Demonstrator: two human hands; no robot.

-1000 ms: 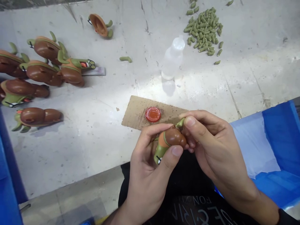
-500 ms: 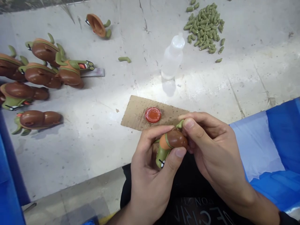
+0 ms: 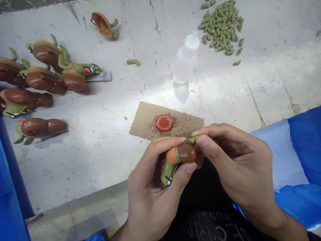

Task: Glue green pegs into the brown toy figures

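- The left hand (image 3: 152,187) is closed around a small toy figure (image 3: 179,156) with a brown shell, an orange band and a green body; thumb and forefinger pinch the shell from either side, and the figure sits over the person's lap, just past the near edge of the table (image 3: 100,140);
- The right hand (image 3: 238,167) has its thumb and forefinger narrowed onto a small green piece (image 3: 193,139) at the top of the figure's shell; whether that piece is seated in the shell cannot be told;
- Just beyond the hands lies a cardboard scrap (image 3: 147,118) bearing a red cap (image 3: 164,122); a clear plastic bottle (image 3: 185,60) stands further back, unlabelled as far as can be seen;
- A heap of green pieces (image 3: 220,28) lies at the far right; one stray green piece (image 3: 133,62) lies left of the bottle;
- Finished figures (image 3: 42,80) are grouped at the left, beside a flat pale strip (image 3: 101,77);
- Blue sheeting (image 3: 301,160) lies at the right;
- The dark shirt (image 3: 213,224) carries pale lettering, seen upside down and too broken to read.
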